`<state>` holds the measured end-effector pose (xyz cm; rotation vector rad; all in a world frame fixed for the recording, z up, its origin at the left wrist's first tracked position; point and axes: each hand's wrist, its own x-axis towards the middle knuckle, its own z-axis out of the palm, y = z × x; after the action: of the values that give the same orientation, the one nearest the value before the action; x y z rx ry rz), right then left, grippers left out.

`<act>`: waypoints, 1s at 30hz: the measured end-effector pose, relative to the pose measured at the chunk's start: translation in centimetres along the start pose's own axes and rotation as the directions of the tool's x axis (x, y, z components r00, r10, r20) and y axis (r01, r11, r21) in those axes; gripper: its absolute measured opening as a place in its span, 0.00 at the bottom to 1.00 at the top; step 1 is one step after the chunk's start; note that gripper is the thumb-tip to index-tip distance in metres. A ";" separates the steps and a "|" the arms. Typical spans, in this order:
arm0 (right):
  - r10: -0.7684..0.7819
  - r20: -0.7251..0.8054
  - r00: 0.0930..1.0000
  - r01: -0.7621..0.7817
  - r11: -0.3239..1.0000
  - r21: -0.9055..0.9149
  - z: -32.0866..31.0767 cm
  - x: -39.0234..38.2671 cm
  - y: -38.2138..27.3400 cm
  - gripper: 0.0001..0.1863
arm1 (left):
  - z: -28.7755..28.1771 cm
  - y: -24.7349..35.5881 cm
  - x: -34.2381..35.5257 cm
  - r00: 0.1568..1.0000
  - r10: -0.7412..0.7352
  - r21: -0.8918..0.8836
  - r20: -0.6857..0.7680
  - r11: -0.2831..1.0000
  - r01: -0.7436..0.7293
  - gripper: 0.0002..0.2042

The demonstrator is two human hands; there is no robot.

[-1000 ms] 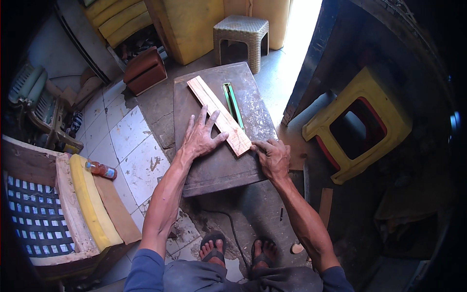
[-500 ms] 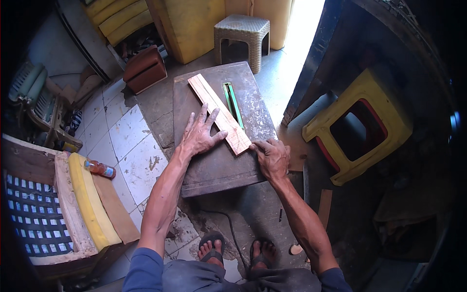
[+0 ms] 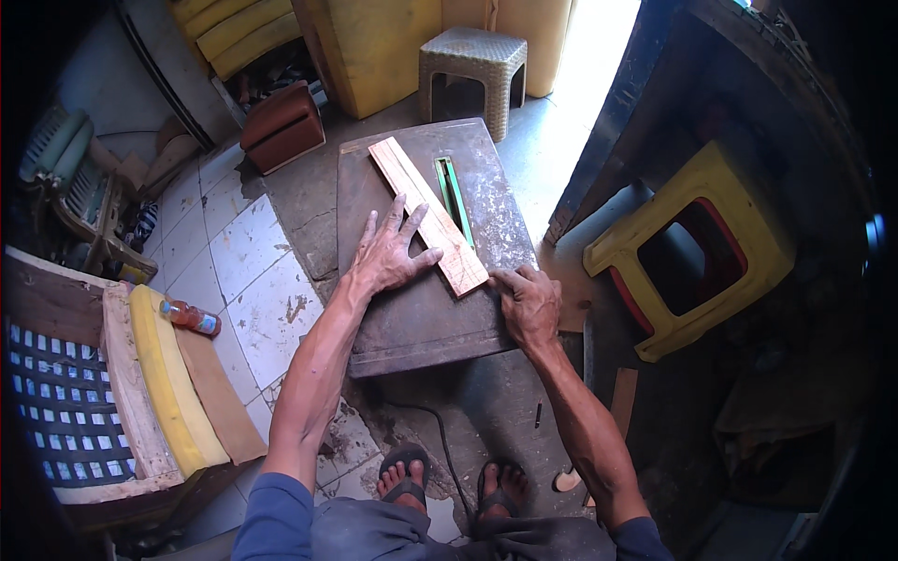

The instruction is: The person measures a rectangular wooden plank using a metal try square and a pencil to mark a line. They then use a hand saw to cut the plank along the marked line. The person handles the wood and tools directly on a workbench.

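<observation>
A flat, pale wooden board (image 3: 426,210) lies slantwise on a worn dark tabletop (image 3: 412,323). Beside its right edge, a narrow green-edged slot (image 3: 455,201) is set into the top. My left hand (image 3: 388,251) is spread against the board's left side, with its fingers apart and the fingertips on the wood. At the near right corner of the board is my right hand (image 3: 529,304), its fingers curled and the foremost fingertip against or very close to that corner. Whatever may be inside those curled fingers is hidden.
A woven-pattern plastic stool (image 3: 473,56) stands beyond the table. On the right, a yellow stool (image 3: 687,252) is tipped over. A brown box (image 3: 282,131) sits at the back left. Nearer, a bottle (image 3: 192,318) lies by a yellow-padded frame (image 3: 159,383). A cable (image 3: 449,458) runs between my feet.
The view has shifted slightly. Both hands and the board keep nearly the same places on the tabletop.
</observation>
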<state>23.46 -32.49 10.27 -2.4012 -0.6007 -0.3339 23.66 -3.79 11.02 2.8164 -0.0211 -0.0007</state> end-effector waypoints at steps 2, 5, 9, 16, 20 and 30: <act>0.013 0.009 1.000 -0.013 1.000 -0.004 -0.1 0.1 -0.2 0.10 | 0.1 -0.2 0.1 1.000 0.001 -0.005 -0.001 1.000 -0.001 0.52; 0.000 -0.021 1.000 0.000 1.000 0.004 0.3 0.1 0.0 0.08 | 0.1 -0.4 0.2 1.000 0.002 -0.003 -0.001 1.000 -0.002 0.53; 0.006 -0.041 0.999 -0.006 1.000 -0.005 0.5 0.0 0.0 0.08 | 0.1 -0.3 0.3 1.000 0.000 0.000 0.006 1.000 0.000 0.53; 0.032 -0.015 0.999 -0.032 0.999 -0.015 0.5 0.2 -0.1 0.09 | 0.1 -0.7 0.4 1.000 0.008 -0.010 -0.009 1.000 -0.008 0.54; 0.055 -0.007 0.998 -0.055 0.998 -0.035 0.5 0.2 -0.2 0.09 | 0.4 -0.7 0.6 1.000 0.010 -0.013 -0.010 1.000 -0.010 0.54; 0.088 -0.003 0.996 -0.088 0.996 -0.020 0.9 0.3 0.0 0.10 | 0.5 -1.1 1.1 1.000 0.018 -0.015 0.009 1.000 -0.018 0.55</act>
<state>23.81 -31.80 9.67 -2.4375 -0.4915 -0.3060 24.79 -2.92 10.22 2.8016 -0.0486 -0.0093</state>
